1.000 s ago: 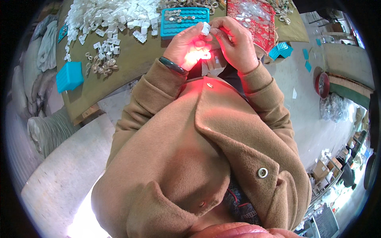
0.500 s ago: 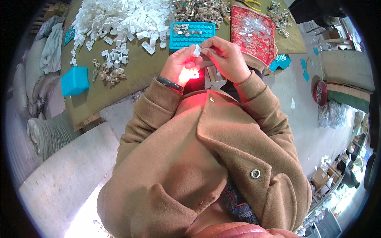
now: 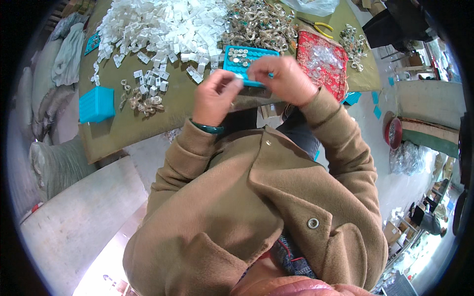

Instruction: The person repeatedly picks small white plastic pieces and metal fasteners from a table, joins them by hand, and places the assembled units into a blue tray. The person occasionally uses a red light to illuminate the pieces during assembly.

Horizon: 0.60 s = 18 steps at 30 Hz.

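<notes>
My left hand (image 3: 213,97), a dark bangle at its wrist, is closed at the near left of the blue tray (image 3: 259,84). Its thumb and forefinger pinch a small whitish piece (image 3: 239,77), too blurred to name more exactly. Over the tray's right part is my right hand (image 3: 287,79), smeared by motion. Its fingers are bent, and whether they hold anything does not show. Small round silvery discs (image 3: 239,53) sit in the tray's pockets on the left side; my right hand hides part of the tray.
White plastic casings (image 3: 163,29) form a large heap at the far left, beside clear ring-like parts (image 3: 259,22). A red patterned cloth (image 3: 321,64) carries clear pieces. Yellow-handled pliers (image 3: 322,28) lie behind it. Stacked blue trays (image 3: 97,104) stand at the table's left edge.
The red glow in my left hand is gone, and the white casing no longer shows clearly. My hands have come apart; the right has moved over the tray and the left has lowered slightly.
</notes>
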Tool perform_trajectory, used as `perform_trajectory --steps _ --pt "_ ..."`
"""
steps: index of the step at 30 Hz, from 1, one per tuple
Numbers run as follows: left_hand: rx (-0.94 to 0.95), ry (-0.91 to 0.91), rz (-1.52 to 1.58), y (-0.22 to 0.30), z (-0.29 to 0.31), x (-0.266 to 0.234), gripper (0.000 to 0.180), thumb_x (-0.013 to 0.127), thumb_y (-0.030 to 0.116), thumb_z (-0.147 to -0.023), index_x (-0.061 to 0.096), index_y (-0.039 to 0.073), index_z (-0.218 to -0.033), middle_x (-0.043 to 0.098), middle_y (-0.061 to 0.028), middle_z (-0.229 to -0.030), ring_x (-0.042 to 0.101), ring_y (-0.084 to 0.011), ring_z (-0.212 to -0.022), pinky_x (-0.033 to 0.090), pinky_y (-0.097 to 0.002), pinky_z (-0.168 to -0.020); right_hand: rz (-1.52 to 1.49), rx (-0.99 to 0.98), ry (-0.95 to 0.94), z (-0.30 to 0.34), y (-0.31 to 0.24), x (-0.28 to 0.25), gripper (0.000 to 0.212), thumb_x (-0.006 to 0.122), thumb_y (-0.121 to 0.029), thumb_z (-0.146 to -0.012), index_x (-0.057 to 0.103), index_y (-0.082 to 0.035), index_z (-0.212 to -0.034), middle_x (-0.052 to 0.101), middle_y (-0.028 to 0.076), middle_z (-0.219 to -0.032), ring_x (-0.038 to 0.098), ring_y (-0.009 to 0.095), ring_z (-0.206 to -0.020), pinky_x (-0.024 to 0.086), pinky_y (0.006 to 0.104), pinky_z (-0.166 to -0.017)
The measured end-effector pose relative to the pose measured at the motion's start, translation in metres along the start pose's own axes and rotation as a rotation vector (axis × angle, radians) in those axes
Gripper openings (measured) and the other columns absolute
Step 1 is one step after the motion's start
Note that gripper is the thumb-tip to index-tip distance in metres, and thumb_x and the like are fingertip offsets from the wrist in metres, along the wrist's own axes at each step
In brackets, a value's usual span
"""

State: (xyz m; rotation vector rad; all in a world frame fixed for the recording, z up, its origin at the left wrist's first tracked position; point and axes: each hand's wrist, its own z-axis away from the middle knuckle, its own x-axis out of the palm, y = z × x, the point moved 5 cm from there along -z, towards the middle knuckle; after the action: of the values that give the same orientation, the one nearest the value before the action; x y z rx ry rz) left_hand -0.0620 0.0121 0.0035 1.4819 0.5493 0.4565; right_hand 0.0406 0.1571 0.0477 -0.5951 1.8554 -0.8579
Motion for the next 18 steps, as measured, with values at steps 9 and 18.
perform_trajectory --steps 9,18 --pt "0.322 0.712 -0.996 0.002 0.01 -0.162 0.021 0.067 0.024 -0.087 0.07 0.01 -0.103 0.069 -0.0061 -0.099 0.062 -0.0229 -0.096 0.044 -0.0401 -0.092 0.717 -0.046 0.096 -0.092 0.034 -0.015 0.018 0.06 -0.018 -0.089 0.062 -0.003 -0.098 0.066 0.01 -0.077 0.066 0.02 -0.076 0.051 0.033 -0.065" --pt "0.27 0.659 -1.019 -0.026 0.017 -0.189 0.031 0.064 0.024 -0.088 0.068 0.013 -0.117 0.064 -0.0084 -0.123 0.056 -0.0301 -0.118 0.03 -0.0454 -0.105 0.484 0.167 0.004 -0.101 0.055 -0.035 0.022 0.059 -0.014 -0.083 0.061 -0.002 -0.101 0.064 0.019 -0.077 0.063 0.029 -0.067 0.049 0.0394 -0.061"
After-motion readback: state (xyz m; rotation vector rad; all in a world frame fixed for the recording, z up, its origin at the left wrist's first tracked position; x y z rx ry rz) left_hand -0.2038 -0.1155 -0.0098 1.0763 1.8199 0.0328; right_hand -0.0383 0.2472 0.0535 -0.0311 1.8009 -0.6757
